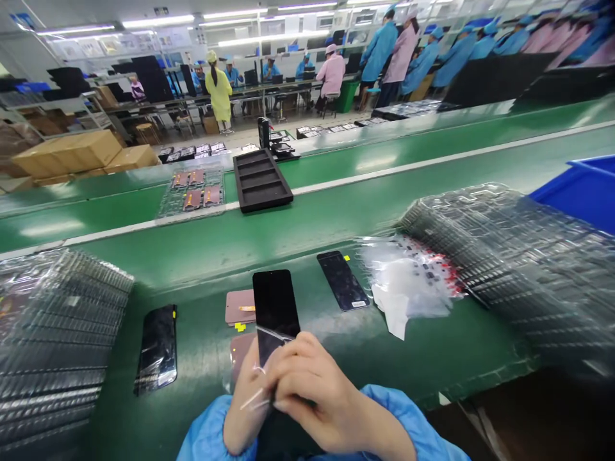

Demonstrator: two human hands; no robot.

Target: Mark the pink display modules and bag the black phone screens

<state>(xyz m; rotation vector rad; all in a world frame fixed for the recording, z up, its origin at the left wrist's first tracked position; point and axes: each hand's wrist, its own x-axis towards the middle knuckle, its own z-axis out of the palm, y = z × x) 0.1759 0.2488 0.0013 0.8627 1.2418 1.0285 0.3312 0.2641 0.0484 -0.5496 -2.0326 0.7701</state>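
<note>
By the counter's [204,358] near edge, left hand [245,413] holds a phone screen [275,301], base hidden; right hand [319,387] pinches clear film [273,333].

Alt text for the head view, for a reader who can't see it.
A person's left hand holds a dark phone screen while the right hand pinches clear film at its near end, over a green work surface. Similar screens lie to either side, between stacks of clear trays; workers sit and stand beyond.

Bright ceiling tubes [157,22], pale glare on green worktop [331,221], wide-angle stretch, right-side trays [523,250] blurred
</note>
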